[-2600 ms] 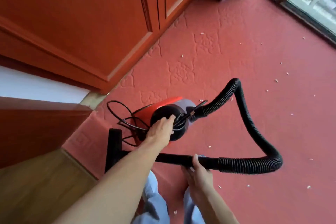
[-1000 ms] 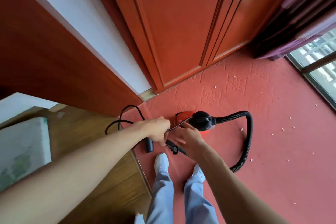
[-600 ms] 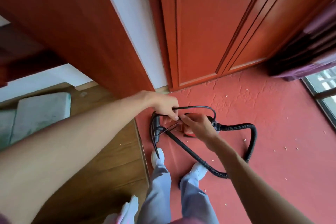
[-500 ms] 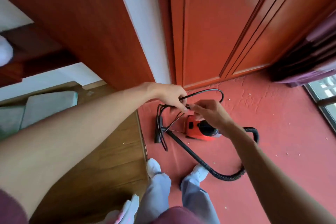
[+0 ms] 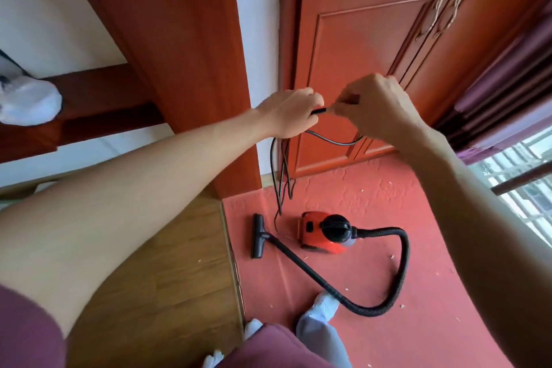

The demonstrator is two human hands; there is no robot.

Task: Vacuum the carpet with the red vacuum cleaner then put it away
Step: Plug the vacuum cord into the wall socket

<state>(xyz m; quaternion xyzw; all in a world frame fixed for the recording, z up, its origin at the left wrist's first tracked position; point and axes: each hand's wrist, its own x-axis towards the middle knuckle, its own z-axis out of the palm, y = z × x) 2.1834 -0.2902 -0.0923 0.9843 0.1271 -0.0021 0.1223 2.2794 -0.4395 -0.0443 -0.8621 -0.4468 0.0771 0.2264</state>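
While aloft, cord (image 5: 334,142) in left hand (image 5: 288,112)

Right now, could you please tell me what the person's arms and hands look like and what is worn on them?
Both arms are bare. The left arm shows a maroon short sleeve at its upper end; the right arm shows no sleeve in frame. The left hand and right hand wear no gloves, watch or rings that I can see.
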